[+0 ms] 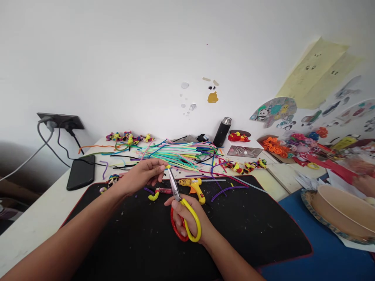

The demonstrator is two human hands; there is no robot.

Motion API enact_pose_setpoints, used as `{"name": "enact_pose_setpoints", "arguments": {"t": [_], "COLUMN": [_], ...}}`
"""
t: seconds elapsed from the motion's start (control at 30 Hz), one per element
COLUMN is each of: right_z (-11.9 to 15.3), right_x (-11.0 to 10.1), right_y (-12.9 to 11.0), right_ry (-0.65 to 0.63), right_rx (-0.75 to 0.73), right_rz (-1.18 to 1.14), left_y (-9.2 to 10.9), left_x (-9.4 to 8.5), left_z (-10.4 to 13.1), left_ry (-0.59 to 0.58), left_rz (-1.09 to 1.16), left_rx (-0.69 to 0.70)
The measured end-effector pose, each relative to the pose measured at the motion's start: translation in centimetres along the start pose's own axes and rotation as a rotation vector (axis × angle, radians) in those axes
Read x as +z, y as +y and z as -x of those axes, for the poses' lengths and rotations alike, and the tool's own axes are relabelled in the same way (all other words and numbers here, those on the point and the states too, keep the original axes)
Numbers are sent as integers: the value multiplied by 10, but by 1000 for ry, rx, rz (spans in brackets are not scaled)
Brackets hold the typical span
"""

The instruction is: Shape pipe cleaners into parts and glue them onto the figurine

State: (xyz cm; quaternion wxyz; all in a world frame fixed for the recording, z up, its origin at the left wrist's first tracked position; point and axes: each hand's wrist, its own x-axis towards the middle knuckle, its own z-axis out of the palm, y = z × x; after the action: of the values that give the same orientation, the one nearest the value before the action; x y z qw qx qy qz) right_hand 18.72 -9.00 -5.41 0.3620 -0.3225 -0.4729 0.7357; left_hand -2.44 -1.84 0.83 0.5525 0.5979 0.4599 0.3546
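My left hand (146, 171) pinches a small yellow piece (168, 167), apparently pipe cleaner; the fingertips hide most of it. Right at that piece are the tips of the scissors (174, 189), blades nearly together. My right hand (182, 210) grips them by their handles, one loop yellow and the other red. Just below the left hand, a bent fuzzy yellow piece (153, 196) lies on the black mat (140, 238). Beyond the blades rests a yellow hot glue gun (199, 191), a glue stick at its rear.
A heap of coloured pipe cleaners (175, 154) spans the table's back. A phone (81, 172) lies left, below a socket with cables. A black flask (222, 132) and white box (244, 149) stand back right. Another person's hand (365, 185) is far right, near a bowl (345, 207).
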Motion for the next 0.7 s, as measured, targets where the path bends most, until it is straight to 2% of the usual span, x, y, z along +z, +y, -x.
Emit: {"name": "enact_pose_setpoints", "arguments": {"t": [0.13,0.7], "right_z": [0,2], "right_x": [1,-2], "right_y": [0,3], "right_ry": [-20,10], "right_rx": [-3,-10], "right_rz": [-56,-47], "left_y": [-1,-1], "left_x": [-1,-5], "left_z": [0,0], "left_ry": [-5,-24], "left_rz": [13,-31], "left_rx": [9,-2]}}
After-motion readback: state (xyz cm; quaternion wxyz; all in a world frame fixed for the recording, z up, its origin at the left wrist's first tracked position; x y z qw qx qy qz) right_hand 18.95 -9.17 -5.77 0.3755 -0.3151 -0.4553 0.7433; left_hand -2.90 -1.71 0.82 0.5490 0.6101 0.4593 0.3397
